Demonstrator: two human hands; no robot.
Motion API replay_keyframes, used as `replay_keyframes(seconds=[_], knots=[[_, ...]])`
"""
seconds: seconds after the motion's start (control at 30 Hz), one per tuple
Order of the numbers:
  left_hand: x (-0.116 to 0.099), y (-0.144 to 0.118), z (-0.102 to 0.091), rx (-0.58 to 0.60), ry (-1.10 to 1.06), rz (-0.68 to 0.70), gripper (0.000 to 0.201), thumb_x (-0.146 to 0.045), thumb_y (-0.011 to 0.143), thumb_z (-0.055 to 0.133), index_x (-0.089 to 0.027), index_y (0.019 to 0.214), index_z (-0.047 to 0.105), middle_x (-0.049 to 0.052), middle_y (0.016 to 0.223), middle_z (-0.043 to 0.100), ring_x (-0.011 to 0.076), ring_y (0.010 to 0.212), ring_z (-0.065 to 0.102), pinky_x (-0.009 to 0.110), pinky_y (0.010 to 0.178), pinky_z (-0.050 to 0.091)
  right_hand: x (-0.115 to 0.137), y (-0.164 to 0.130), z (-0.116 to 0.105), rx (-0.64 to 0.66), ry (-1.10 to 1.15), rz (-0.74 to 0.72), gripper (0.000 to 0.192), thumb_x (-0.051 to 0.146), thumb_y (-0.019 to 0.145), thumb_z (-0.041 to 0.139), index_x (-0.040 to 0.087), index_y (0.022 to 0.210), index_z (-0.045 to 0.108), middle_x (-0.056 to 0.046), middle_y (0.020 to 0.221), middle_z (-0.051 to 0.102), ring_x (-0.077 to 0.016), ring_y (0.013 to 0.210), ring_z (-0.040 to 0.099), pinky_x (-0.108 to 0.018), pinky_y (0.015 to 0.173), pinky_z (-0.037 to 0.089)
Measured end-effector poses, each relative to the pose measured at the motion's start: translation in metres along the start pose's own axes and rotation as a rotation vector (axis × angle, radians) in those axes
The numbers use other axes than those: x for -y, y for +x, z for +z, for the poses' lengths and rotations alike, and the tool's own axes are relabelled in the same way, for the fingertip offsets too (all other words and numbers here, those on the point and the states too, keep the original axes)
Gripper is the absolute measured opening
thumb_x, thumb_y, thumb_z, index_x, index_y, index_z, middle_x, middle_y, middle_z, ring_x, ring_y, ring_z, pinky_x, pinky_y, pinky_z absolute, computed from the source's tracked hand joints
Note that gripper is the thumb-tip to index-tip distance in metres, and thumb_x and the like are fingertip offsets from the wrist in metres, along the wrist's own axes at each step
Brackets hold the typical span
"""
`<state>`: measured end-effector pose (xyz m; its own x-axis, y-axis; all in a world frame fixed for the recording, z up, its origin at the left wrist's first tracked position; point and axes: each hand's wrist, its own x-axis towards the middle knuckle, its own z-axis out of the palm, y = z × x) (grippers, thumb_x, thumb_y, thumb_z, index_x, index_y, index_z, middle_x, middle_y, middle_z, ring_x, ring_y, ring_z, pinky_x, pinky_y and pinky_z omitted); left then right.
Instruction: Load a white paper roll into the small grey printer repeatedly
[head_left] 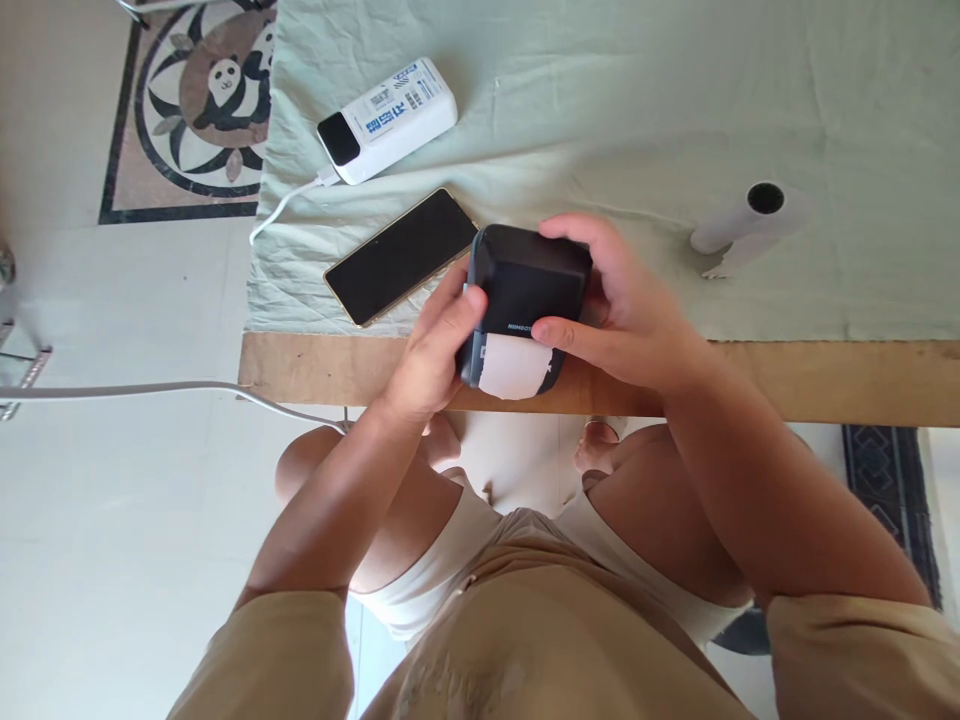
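- Small dark grey box-shaped label printer (525, 300) with rounded corners: we hold it in both hands over the near edge of the table, its strip of white paper (516, 366) sticking out of the side that faces us.
- Our left hand (431, 355): fingers curled round the printer's left side, thumb lying on its top near the paper slot; closed on the printer.
- Our right hand (622, 310): fingers wrapped over the printer's far and right sides, thumb pressed on the front edge just above the paper; also closed on the printer.
- Black-screened smartphone (403, 255) with a gold-coloured rim: lying flat and slantwise on the cloth, just to the left of the printer, its near corner close to our left hand; we cannot tell whether they touch.
- White rectangular power bank (390, 118) with blue printing and a dark end panel: farther back on the cloth, beyond the phone; a white cable (281, 205) runs from its near end off the table's left edge.
- White paper roll (750, 220) with a dark hollow core: lying on the cloth, well apart to the right of our hands.
- Pale green wrinkled cloth (675, 100): covers the tabletop.
- Brown wooden table edge (825, 375): bare along the near side, below the cloth.
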<state>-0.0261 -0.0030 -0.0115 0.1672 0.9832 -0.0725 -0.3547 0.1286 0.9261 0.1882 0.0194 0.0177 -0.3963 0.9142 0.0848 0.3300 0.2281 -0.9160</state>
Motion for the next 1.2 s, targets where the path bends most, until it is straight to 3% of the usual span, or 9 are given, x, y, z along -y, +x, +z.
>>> replay_keyframes(seconds=[0.17, 0.37, 0.5, 0.63, 0.73, 0.87, 1.0, 1.1, 1.2], knots=[[0.004, 0.008, -0.003, -0.028, -0.065, 0.011, 0.028, -0.056, 0.104, 0.068, -0.031, 0.103, 0.080, 0.004, 0.108, 0.083, 0.0359, 0.144, 0.067, 0.046, 0.112, 0.062, 0.003, -0.010, -0.007, 0.032, -0.184, -0.064, 0.090, 0.048, 0.080, 0.092, 0.034, 0.161, 0.054, -0.007, 0.173, 0.054, -0.0378, 0.161, 0.056, -0.060, 0.131, 0.057], [0.001, 0.009, -0.004, -0.060, -0.059, -0.057, 0.031, -0.061, 0.098, 0.075, -0.032, 0.089, 0.078, 0.005, 0.087, 0.077, 0.0356, 0.110, 0.077, 0.049, 0.089, 0.062, 0.009, -0.017, -0.008, 0.045, -0.226, -0.055, 0.091, 0.053, 0.082, 0.094, 0.041, 0.162, 0.052, -0.002, 0.170, 0.056, -0.0420, 0.159, 0.058, -0.057, 0.121, 0.065], [0.000, 0.008, 0.001, -0.065, -0.112, -0.055, 0.031, -0.057, 0.104, 0.070, -0.029, 0.094, 0.078, 0.003, 0.088, 0.076, 0.0294, 0.105, 0.076, 0.045, 0.095, 0.061, 0.012, -0.014, -0.015, 0.015, -0.281, -0.090, 0.082, 0.051, 0.080, 0.095, 0.042, 0.153, 0.059, -0.002, 0.161, 0.061, -0.0392, 0.154, 0.062, -0.056, 0.121, 0.065], [-0.003, 0.007, 0.000, 0.026, -0.116, -0.103, 0.046, -0.071, 0.099, 0.069, -0.028, 0.112, 0.078, 0.006, 0.107, 0.082, 0.0358, 0.123, 0.075, 0.049, 0.101, 0.063, 0.020, -0.011, -0.019, -0.232, -0.375, -0.150, 0.060, 0.053, 0.080, 0.091, 0.038, 0.135, 0.070, -0.004, 0.114, 0.074, -0.0261, 0.102, 0.075, -0.051, 0.092, 0.069], [-0.005, 0.005, -0.002, 0.013, -0.005, -0.099, 0.050, -0.066, 0.091, 0.083, -0.027, 0.122, 0.075, 0.007, 0.119, 0.082, 0.0352, 0.124, 0.075, 0.044, 0.093, 0.062, 0.027, -0.006, -0.013, -0.361, -0.214, -0.090, 0.039, 0.046, 0.090, 0.084, 0.033, 0.122, 0.064, 0.007, 0.068, 0.059, -0.0157, 0.061, 0.061, -0.038, 0.066, 0.057], [-0.005, 0.004, -0.002, 0.019, 0.013, -0.060, 0.048, -0.067, 0.093, 0.083, -0.026, 0.116, 0.076, 0.009, 0.115, 0.082, 0.0367, 0.131, 0.074, 0.039, 0.086, 0.061, 0.031, 0.003, 0.000, -0.516, 0.021, -0.151, 0.028, 0.027, 0.096, 0.074, 0.029, 0.098, 0.046, 0.005, 0.081, 0.066, -0.0159, 0.077, 0.076, -0.030, 0.059, 0.051], [-0.002, 0.003, -0.003, 0.034, 0.007, -0.027, 0.049, -0.065, 0.097, 0.081, -0.024, 0.123, 0.075, 0.009, 0.121, 0.082, 0.0342, 0.129, 0.076, 0.035, 0.082, 0.062, 0.034, 0.005, 0.007, -0.291, -0.265, -0.084, 0.018, 0.030, 0.095, 0.072, 0.025, 0.095, 0.055, 0.001, 0.100, 0.081, -0.0154, 0.075, 0.073, -0.030, 0.060, 0.041], [0.000, 0.002, -0.010, 0.096, 0.034, -0.017, 0.051, -0.062, 0.098, 0.080, -0.024, 0.131, 0.075, 0.009, 0.123, 0.082, 0.0315, 0.121, 0.078, 0.033, 0.081, 0.060, 0.040, 0.004, 0.007, -0.091, -0.688, 0.041, 0.011, 0.028, 0.092, 0.069, 0.026, 0.103, 0.069, -0.001, 0.089, 0.080, -0.0161, 0.063, 0.059, -0.032, 0.060, 0.026], [0.001, 0.000, -0.017, 0.149, 0.102, -0.004, 0.057, -0.065, 0.096, 0.081, -0.023, 0.134, 0.074, 0.010, 0.126, 0.080, 0.0304, 0.119, 0.078, 0.035, 0.089, 0.060, 0.043, 0.002, 0.003, 0.029, -0.815, 0.071, 0.021, 0.028, 0.091, 0.069, 0.027, 0.111, 0.074, -0.002, 0.084, 0.078, -0.0152, 0.059, 0.050, -0.031, 0.059, 0.018]])
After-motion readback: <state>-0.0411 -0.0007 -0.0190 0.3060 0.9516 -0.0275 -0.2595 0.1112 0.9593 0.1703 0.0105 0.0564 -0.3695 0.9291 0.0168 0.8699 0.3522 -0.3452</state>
